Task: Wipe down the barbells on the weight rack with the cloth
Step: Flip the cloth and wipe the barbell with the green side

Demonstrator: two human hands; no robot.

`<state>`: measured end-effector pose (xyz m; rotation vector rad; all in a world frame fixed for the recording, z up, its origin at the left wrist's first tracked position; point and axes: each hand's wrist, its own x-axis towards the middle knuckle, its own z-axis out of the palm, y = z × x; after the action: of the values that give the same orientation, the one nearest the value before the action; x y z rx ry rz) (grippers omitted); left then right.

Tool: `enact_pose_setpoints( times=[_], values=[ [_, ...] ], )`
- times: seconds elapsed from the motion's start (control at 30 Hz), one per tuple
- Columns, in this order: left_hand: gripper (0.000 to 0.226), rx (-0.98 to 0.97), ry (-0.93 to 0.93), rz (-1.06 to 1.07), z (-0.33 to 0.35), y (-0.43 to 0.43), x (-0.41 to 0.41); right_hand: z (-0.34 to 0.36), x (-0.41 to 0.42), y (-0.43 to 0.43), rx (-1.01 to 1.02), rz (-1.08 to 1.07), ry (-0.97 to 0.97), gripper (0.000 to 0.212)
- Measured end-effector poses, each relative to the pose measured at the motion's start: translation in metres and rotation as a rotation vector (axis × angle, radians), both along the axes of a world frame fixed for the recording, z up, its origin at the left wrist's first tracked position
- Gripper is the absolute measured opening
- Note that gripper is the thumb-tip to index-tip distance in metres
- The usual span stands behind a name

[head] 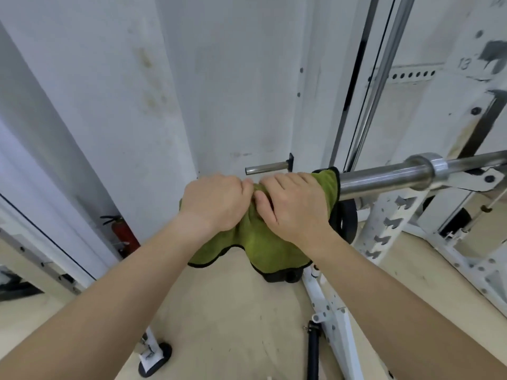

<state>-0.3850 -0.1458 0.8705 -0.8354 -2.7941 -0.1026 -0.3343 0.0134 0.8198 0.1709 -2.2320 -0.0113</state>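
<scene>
A chrome barbell [389,179] lies across the white weight rack [389,218], its sleeve end pointing left toward me. A green cloth with black trim [260,242] is draped over that sleeve end and hangs down below it. My left hand [216,201] and my right hand [296,204] sit side by side on top, both closed over the cloth and the bar end beneath it. The tip of the sleeve is hidden under the cloth and hands.
A short steel peg [267,168] sticks out from the white wall behind. A black weight plate [344,218] hangs on the rack under the bar. A red fire extinguisher [124,233] stands in the left corner. White rack feet [332,319] cross the beige floor.
</scene>
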Motion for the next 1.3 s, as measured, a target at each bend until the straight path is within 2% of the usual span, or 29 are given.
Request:
enact_pose_setpoints(
  times=[0.13, 0.4, 0.53, 0.63, 0.67, 0.73, 0.8, 0.83, 0.9, 1.03, 1.13, 1.23, 1.3],
  values=[
    [0.053, 0.053, 0.11, 0.055, -0.003, 0.02, 0.018, 0.002, 0.012, 0.042, 0.098, 0.023, -0.066, 0.044],
    [0.055, 0.054, 0.198, 0.041, -0.005, 0.114, 0.037, 0.01, 0.031, 0.135, 0.062, -0.072, -0.126, 0.044],
    [0.052, 0.085, 0.249, 0.062, -0.007, 0.144, 0.043, 0.025, 0.043, 0.162, -0.122, 0.019, -0.115, 0.039],
    [0.051, 0.085, 0.27, 0.087, -0.008, 0.152, 0.047, 0.056, 0.051, 0.204, -0.286, -0.153, 0.008, 0.032],
    [0.051, 0.089, 0.272, 0.094, -0.009, 0.155, 0.048, 0.066, 0.052, 0.223, -0.326, -0.231, -0.057, 0.033],
    [0.05, 0.107, 0.271, 0.087, -0.01, 0.164, 0.05, 0.076, 0.053, 0.259, -0.397, -0.298, -0.344, 0.038],
    [0.049, 0.132, 0.257, 0.072, -0.011, 0.178, 0.053, 0.07, 0.057, 0.28, -0.355, -0.279, -0.63, 0.044],
    [0.048, 0.141, 0.245, 0.062, -0.012, 0.186, 0.053, 0.06, 0.06, 0.284, -0.301, -0.259, -0.657, 0.047],
    [0.049, 0.147, 0.228, 0.032, -0.011, 0.204, 0.053, 0.037, 0.064, 0.285, -0.284, -0.215, -0.516, 0.052],
    [0.049, 0.11, 0.209, -0.054, -0.005, 0.247, 0.057, 0.008, 0.074, 0.279, -0.51, -0.047, -0.179, 0.044],
    [0.049, 0.073, 0.159, -0.111, -0.002, 0.281, 0.056, 0.001, 0.082, 0.284, -0.622, 0.081, -0.114, 0.042],
    [0.043, 0.073, 0.037, -0.132, 0.003, 0.297, 0.049, -0.001, 0.081, 0.286, -0.577, 0.07, -0.098, 0.04],
    [0.051, 0.054, -0.078, -0.128, 0.007, 0.294, 0.041, -0.005, 0.076, 0.282, -0.54, 0.019, -0.042, 0.041]
  ],
)
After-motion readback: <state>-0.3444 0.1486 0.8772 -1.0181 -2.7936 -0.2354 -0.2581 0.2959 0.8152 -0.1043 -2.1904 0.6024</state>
